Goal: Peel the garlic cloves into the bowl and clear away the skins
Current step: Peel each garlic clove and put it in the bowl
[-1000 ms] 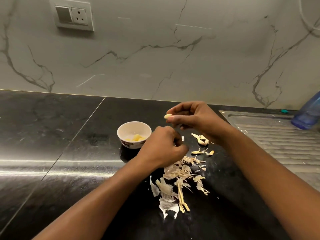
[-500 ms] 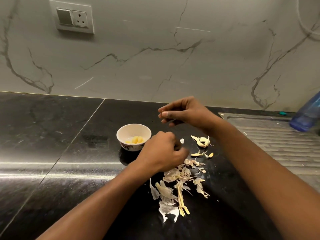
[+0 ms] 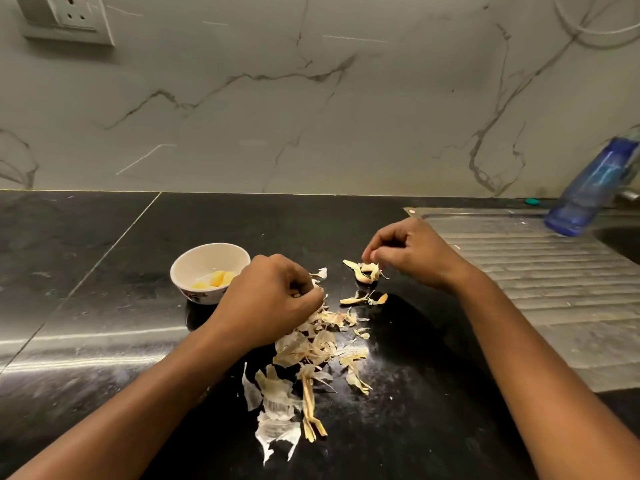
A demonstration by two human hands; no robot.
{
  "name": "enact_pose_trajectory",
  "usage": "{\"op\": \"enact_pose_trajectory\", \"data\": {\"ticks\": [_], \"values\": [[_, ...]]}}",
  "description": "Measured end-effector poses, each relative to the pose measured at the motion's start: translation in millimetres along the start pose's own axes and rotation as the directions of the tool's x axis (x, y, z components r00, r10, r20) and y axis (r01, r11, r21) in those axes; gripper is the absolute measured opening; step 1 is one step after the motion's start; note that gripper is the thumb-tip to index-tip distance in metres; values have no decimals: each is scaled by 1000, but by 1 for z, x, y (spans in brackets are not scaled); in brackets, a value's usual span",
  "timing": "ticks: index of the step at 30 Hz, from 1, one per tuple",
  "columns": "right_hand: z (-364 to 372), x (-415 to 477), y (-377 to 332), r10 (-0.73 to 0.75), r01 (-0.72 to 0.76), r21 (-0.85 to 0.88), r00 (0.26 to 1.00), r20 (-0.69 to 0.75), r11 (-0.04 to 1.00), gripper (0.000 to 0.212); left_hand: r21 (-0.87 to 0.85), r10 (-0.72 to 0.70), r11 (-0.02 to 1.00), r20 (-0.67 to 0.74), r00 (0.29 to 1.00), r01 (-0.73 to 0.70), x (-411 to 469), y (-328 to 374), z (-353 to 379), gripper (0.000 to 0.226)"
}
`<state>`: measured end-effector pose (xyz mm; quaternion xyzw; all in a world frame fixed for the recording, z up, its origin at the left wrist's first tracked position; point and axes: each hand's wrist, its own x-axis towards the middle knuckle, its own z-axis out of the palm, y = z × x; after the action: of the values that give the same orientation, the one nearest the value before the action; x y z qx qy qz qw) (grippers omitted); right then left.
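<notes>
A small white bowl stands on the black counter with a few peeled yellow garlic cloves inside. To its right my left hand is curled, its fingertips pinching at garlic skins at the top of a loose pile. Further right my right hand reaches down and pinches a clump of unpeeled garlic and skin lying on the counter. Smaller skin scraps lie between the two hands.
The black stone counter runs left of the bowl. A ribbed steel draining board lies at the right, with a blue bottle at its far end. A marble wall with a socket stands behind.
My right hand held a peeled clove near the bowl, then appeared empty, and has come down right onto the garlic clump. My left hand has sunk onto the skin pile.
</notes>
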<state>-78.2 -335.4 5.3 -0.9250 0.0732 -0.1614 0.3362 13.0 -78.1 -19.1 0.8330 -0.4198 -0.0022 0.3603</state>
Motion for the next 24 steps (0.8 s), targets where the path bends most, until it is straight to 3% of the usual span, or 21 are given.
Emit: {"op": "enact_pose_trajectory", "data": {"ticks": [2,5,9,11,14,19,24], "values": [[5,-2,-1,-7,18,-183,998,57,983,8,-45,-6,999,19,1000,7,0,1,-1,18],[12,-2,-1,24,17,-356,994,110,934,30,-65,-2,998,25,1000,3,0,1,-3,12],[13,-1,-2,38,-1,-377,995,92,926,30,-81,-9,997,-15,1000,8,2,-3,-3,8],[15,-1,-2,6,17,-278,997,82,960,23,-99,-17,995,-11,1000,16,2,-5,-2,9],[17,0,-5,-29,29,41,999,12,999,20,-100,-10,995,-8,1000,9,2,-3,-1,14],[21,1,-18,0,-42,482,996,87,875,33,-146,8,989,-15,1000,-10,0,-1,1,36],[31,-1,-28,-26,-124,625,974,224,770,32,-229,17,973,-67,998,-32,1,-1,-3,5]]}}
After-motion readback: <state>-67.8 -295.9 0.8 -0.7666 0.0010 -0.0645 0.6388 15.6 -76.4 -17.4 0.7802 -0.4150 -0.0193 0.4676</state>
